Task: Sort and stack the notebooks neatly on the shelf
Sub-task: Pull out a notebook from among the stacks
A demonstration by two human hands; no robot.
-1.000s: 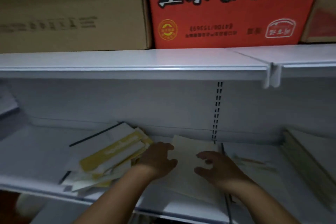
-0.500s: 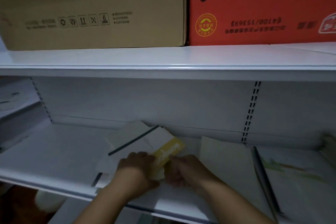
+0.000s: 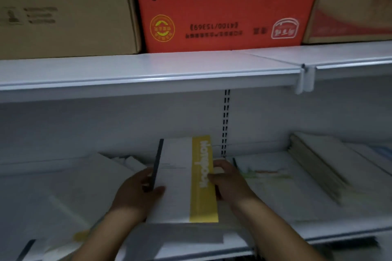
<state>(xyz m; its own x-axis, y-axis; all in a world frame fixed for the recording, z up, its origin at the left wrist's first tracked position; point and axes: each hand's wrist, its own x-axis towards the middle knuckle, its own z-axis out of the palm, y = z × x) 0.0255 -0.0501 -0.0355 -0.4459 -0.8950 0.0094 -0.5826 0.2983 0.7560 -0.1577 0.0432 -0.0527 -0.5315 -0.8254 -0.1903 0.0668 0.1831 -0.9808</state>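
Both hands were clamped on 1 white notebook (image 3: 178, 182) with a yellow band and a dark spine, over the middle of the lower shelf (image 3: 350, 232). Could not tell whether it rested on anything. Left hand (image 3: 135, 195) gripped the spine edge, thumb on the cover. Right hand (image 3: 230, 183) gripped the yellow-band edge. Hands apart, the cover between them. Loose notebooks (image 3: 91, 193) lay blurred at left. A flat stack (image 3: 318, 167) sat at right. Upper shelf (image 3: 148, 70) carried a red box (image 3: 222, 17) and a brown carton (image 3: 63, 6).
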